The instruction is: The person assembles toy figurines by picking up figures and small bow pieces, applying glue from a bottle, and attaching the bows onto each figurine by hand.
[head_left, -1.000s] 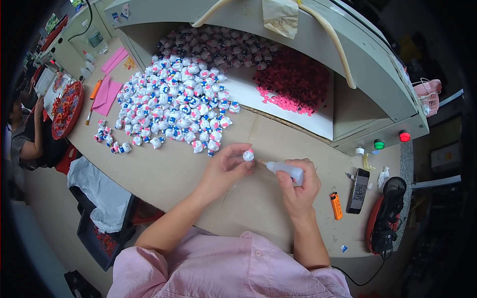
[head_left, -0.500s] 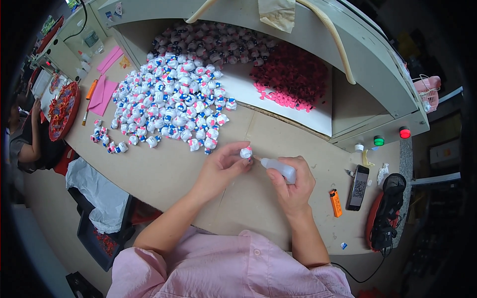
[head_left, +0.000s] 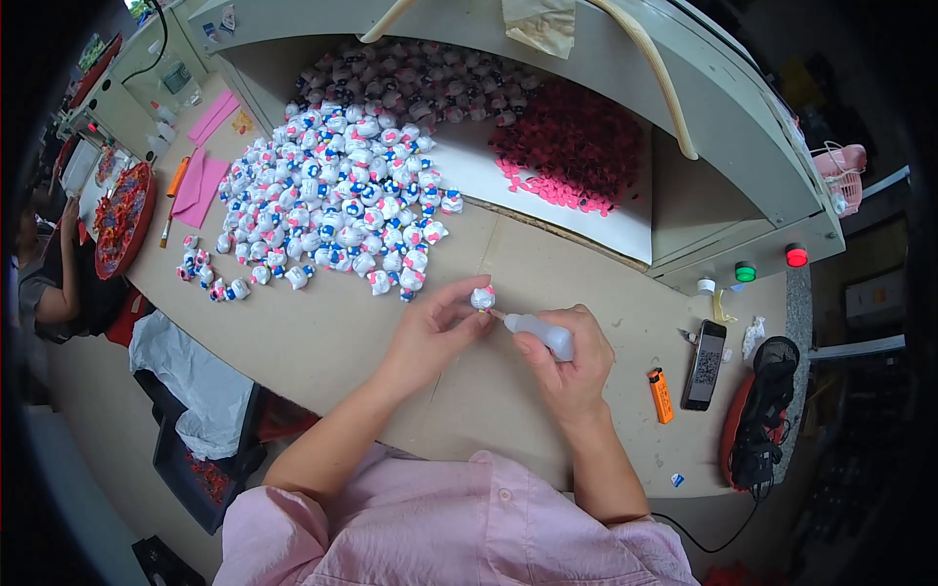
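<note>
Between the thumb and fingers of my left hand (head_left: 436, 325) a small white figurine (head_left: 483, 299) with pink bits is pinched upright. My right hand (head_left: 578, 359) is closed round a translucent squeeze bottle (head_left: 543, 335), tipped so its narrow nozzle points left at the figurine. The nozzle tip is at the lower right of the figurine; whether it touches cannot be made out. Beyond my left hand lies a big heap of similar white, blue and pink figurines (head_left: 337, 195), running back under the grey hood.
Under the hood (head_left: 743, 205) lies a pile of small pink pieces (head_left: 576, 156). To the right are an orange lighter (head_left: 660, 396), a phone (head_left: 703, 366) and a black-and-red case (head_left: 760, 415). Pink sheets (head_left: 201, 188) lie left; a co-worker (head_left: 54, 264) sits beyond.
The figurine has turned a little in my left fingers, showing a different side. My right hand and the bottle have shifted slightly left and down.
</note>
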Tool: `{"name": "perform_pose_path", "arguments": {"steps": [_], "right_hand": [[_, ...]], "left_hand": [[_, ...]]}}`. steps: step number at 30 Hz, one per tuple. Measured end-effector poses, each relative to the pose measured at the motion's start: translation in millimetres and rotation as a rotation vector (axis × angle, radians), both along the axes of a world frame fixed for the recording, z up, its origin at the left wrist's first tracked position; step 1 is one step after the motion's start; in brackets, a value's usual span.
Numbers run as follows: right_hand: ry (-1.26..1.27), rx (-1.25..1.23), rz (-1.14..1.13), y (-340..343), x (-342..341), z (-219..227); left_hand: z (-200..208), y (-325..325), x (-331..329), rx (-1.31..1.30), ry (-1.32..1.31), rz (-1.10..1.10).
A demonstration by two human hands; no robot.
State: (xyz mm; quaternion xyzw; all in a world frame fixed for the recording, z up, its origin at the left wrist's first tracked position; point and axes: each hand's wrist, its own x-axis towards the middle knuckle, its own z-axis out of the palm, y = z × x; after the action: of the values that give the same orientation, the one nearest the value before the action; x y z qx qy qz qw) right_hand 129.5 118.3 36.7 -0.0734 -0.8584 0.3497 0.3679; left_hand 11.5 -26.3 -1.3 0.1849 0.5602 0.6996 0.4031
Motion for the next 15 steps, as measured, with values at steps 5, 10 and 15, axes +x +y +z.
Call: {"name": "perform_pose_path", "arguments": {"steps": [5,10,15], "right_hand": [[-0.018,-0.012,-0.036,1.5,0.5,-0.5],[0.009,-0.012,-0.026,0.5,-1.8,-2.7],[-0.007,-0.032,0.002,0.7,-0.5,-5.1]], "left_hand": [[-0.7,1.3,-0.3,0.021,-0.003,0.011],[0.9,1.4,-0.7,0.022,-0.007,-0.004],[2.9,1.0,-1.1,-0.004,0.039,-0.018]]}}
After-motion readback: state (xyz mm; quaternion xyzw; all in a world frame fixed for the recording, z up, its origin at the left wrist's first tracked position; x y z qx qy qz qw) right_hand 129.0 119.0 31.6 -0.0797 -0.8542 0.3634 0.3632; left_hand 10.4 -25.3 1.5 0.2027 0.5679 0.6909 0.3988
